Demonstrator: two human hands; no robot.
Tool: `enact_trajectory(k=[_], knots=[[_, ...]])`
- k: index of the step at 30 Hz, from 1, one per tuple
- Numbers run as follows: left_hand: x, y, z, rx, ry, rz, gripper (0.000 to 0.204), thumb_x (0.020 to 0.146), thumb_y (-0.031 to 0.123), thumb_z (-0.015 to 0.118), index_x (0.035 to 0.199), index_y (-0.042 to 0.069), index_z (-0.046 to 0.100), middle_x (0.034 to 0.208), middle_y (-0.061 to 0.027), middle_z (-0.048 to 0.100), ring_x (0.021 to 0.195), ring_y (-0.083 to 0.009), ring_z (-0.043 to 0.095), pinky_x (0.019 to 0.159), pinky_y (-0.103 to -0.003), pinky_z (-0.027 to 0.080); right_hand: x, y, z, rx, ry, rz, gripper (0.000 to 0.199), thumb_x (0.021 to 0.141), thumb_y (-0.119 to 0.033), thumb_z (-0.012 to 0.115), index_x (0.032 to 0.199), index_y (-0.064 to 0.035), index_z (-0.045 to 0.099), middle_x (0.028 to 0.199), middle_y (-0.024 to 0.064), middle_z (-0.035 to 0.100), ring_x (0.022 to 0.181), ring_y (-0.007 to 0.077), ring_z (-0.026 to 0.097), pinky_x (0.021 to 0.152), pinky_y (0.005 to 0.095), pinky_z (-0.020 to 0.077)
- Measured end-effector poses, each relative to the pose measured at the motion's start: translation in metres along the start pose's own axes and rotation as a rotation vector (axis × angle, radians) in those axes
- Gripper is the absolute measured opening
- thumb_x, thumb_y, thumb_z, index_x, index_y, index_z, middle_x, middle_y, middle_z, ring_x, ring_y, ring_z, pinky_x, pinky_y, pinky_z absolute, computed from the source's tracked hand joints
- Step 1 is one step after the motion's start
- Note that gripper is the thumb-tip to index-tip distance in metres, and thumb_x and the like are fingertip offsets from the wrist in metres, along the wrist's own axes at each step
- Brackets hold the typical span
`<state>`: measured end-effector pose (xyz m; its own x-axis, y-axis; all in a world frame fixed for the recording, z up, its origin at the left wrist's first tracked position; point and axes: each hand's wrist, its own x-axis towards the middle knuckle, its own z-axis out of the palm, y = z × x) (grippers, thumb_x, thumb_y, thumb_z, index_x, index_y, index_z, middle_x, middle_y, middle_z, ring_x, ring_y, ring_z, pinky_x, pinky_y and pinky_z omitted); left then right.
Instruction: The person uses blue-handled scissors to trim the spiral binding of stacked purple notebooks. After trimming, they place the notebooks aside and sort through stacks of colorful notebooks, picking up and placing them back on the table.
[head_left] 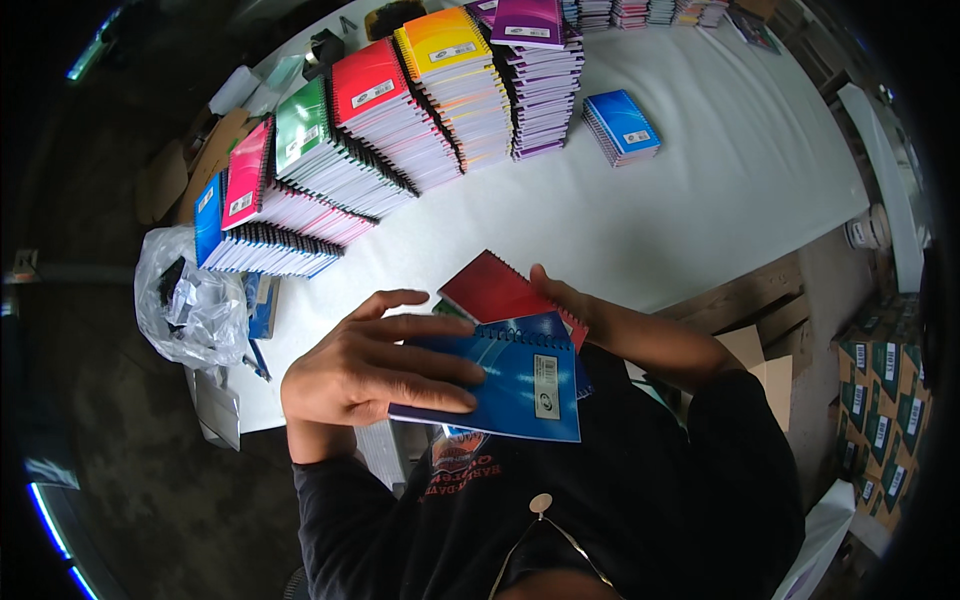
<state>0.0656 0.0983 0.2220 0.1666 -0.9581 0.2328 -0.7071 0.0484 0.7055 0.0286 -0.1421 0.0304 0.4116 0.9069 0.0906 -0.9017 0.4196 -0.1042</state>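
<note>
Close to my body, my left hand (362, 365) grips a blue spiral notebook (505, 380), its fingers lying across the cover from the left edge. The thumb is hidden. A red spiral notebook (490, 288) sits tilted behind it, held at its right side by my right hand (562, 297), whose fingers are mostly hidden underneath. Between these two shows a darker blue cover (535, 325), and a sliver of green peeks out by my left fingertips. The notebooks fan out and overlap above the near edge of the table.
Tall notebook stacks curve along the white table (680, 230): blue (209, 218), pink (246, 180), green (301, 125), red (370, 80), yellow (445, 45) and purple (528, 25). A shorter blue-topped pile (622, 120) stands right. A clear plastic bag (195, 310) lies left; patterned boxes (885, 410) are at right.
</note>
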Motion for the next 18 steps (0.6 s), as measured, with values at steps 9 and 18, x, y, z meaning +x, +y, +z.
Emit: enact_trajectory(k=[9, 18], knots=[[-0.107, -0.018, -0.086, 1.231, 1.374, -0.53, 0.023, 0.09, 0.009, 0.054, 0.109, -0.002, 0.06, 0.098, -0.0111, 0.065, 0.084, -0.0219, 0.062, 0.078, -0.029, 0.047, -0.007, 0.004, 0.022, -0.223, 0.197, -0.127, 0.067, 0.082, -0.04, 0.058, 0.13, 0.0021, 0.039, 0.118, 0.021, 0.055, 0.104, 0.027, 0.059, 0.092, 0.0391, 0.0467], [-0.073, -0.097, 0.035, 0.379, 0.842, -0.641, 0.085, 0.072, 0.016, 0.074, 0.141, 0.003, 0.026, 0.14, -0.0168, 0.037, 0.13, -0.0268, 0.033, 0.106, -0.038, 0.026, 0.006, -0.037, 0.01, -1.337, 0.515, -0.739, 0.066, 0.069, -0.021, 0.072, 0.124, 0.001, 0.042, 0.111, 0.0101, 0.055, 0.103, 0.0176, 0.051, 0.091, 0.032, 0.0406]])
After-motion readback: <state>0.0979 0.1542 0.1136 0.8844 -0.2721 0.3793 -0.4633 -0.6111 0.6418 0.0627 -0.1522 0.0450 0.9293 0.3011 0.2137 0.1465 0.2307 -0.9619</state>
